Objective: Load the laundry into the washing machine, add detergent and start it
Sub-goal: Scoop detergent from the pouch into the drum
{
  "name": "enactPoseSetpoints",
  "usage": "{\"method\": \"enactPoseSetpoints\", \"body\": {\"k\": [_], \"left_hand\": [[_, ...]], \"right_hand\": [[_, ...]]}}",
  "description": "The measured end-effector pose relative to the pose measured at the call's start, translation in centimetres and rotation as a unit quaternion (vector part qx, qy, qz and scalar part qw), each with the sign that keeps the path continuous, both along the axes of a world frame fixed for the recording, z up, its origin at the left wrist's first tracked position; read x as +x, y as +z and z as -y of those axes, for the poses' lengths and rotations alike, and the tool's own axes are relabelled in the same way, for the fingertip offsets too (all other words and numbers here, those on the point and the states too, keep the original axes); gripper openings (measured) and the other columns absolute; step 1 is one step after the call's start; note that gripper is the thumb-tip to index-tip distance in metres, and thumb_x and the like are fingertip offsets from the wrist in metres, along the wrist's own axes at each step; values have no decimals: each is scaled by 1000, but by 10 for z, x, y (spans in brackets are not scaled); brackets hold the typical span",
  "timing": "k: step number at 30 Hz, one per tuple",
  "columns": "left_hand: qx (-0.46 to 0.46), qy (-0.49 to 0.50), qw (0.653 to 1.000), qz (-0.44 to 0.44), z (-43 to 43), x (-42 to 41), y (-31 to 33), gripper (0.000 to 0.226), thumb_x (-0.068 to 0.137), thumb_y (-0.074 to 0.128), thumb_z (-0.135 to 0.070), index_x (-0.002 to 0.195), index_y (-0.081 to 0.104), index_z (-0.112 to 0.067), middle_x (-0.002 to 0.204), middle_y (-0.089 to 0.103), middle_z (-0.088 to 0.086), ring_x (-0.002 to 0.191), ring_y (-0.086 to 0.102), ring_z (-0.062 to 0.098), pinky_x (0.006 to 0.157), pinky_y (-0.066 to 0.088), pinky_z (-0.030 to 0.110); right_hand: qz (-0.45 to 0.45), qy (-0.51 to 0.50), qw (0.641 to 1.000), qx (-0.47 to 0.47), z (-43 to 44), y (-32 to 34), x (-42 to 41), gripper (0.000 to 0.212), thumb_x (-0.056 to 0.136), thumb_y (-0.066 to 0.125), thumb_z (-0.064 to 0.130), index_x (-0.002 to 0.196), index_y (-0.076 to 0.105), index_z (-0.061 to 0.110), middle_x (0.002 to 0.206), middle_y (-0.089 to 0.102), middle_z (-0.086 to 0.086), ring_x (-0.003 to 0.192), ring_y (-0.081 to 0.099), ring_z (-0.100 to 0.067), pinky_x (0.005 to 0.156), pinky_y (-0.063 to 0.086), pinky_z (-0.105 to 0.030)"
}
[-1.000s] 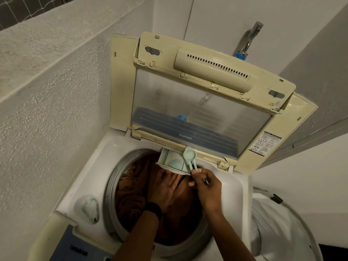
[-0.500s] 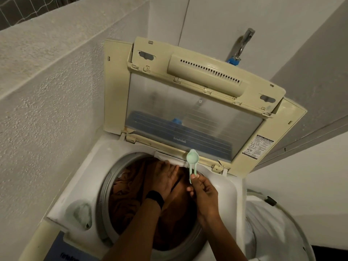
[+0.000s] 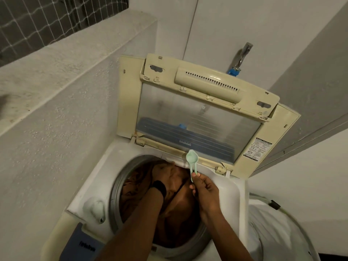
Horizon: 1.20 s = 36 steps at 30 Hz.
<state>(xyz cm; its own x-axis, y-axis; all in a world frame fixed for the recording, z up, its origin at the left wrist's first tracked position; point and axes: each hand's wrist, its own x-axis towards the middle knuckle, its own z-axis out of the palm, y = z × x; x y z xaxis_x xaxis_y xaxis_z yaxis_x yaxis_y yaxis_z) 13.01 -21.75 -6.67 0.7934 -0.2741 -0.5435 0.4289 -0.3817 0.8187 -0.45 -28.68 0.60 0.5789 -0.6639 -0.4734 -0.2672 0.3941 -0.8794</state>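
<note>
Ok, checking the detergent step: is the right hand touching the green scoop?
Touching. The head view shows the right hand pinching the green scoop by the lower end of its handle.

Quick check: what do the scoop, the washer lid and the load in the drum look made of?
The scoop: pale green plastic, smooth, moulded in one piece. The lid: yellowed cream hard plastic frame with moulded vents; its window translucent, plastic or glass, unclear. The laundry: brown cloth, matte, lying in soft folds; fibre unclear.
</note>
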Motion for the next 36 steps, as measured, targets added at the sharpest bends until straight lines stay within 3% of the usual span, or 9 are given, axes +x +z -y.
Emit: {"method": "enactPoseSetpoints", "body": {"k": [3, 9, 14, 18, 22, 25, 28, 31, 36], "left_hand": [[-52, 86, 995, -8, -16, 6, 18, 13, 84, 77, -24, 93, 70, -17, 99, 74, 6, 93, 69, 27, 94, 57, 47], [-72, 70, 983, 151, -56, 8, 101, 11, 87, 74, -8, 92, 65, -12, 94, 72, 5, 94, 70, 28, 87, 60, 44], [-27, 89, 951, 295, -113, 6, 156, 10, 82, 73, -24, 85, 64, -25, 85, 73, -8, 84, 71, 15, 80, 61, 48], [46, 159, 901, 401, -170, -1, 212, 10, 91, 71, -22, 89, 62, -25, 80, 68, -8, 74, 65, 7, 77, 58, 40], [162, 239, 802, 523, -232, -14, 266, 12, 95, 66, -32, 89, 57, -26, 75, 64, -10, 69, 61, 8, 64, 52, 35], [210, 306, 733, 570, -280, -18, 294, 8, 96, 65, -29, 94, 59, -24, 75, 62, -7, 68, 60, 14, 61, 51, 39], [239, 342, 709, 569, -321, -14, 309, 8, 94, 64, -24, 100, 59, -24, 81, 62, -7, 71, 59, 18, 62, 51, 39], [254, 356, 706, 557, -348, -11, 314, 16, 95, 63, -21, 110, 60, -24, 91, 64, -7, 78, 60, 17, 66, 51, 37], [271, 313, 708, 571, -367, -9, 313, 20, 95, 65, -14, 111, 57, -24, 92, 59, -10, 77, 55, 12, 63, 48, 35]], "right_hand": [[35, 20, 999, -7, -5, 17, 1, 17, 94, 72, 23, 102, 77, 10, 77, 72, -8, 66, 64, -13, 65, 56, -25], [91, 98, 989, -64, -24, 57, 9, 27, 91, 73, 37, 105, 74, 14, 85, 73, -7, 75, 65, -20, 68, 52, -31], [154, 151, 973, -82, -58, 98, 36, 17, 93, 74, 31, 99, 75, 15, 88, 73, -7, 80, 66, -21, 76, 55, -38], [194, 203, 953, -111, -94, 132, 66, 15, 92, 75, 28, 99, 73, 14, 87, 75, -5, 72, 69, -11, 69, 50, -30], [234, 256, 928, -140, -139, 163, 98, 9, 91, 77, 22, 93, 70, 18, 85, 73, 3, 67, 68, -10, 70, 51, -31], [285, 302, 896, -159, -181, 185, 117, 9, 90, 78, 17, 92, 70, 13, 84, 73, 12, 67, 67, -9, 70, 56, -31], [322, 331, 865, -195, -218, 208, 137, 10, 89, 79, 14, 93, 70, 9, 83, 72, 13, 67, 64, -5, 70, 54, -27], [331, 371, 814, -301, -243, 226, 161, 9, 87, 81, 20, 90, 72, 20, 87, 73, 9, 77, 66, -2, 72, 51, -20], [331, 399, 676, -524, -270, 245, 189, 15, 91, 76, 27, 105, 75, 21, 103, 62, 2, 86, 60, -14, 80, 52, -33]]}}
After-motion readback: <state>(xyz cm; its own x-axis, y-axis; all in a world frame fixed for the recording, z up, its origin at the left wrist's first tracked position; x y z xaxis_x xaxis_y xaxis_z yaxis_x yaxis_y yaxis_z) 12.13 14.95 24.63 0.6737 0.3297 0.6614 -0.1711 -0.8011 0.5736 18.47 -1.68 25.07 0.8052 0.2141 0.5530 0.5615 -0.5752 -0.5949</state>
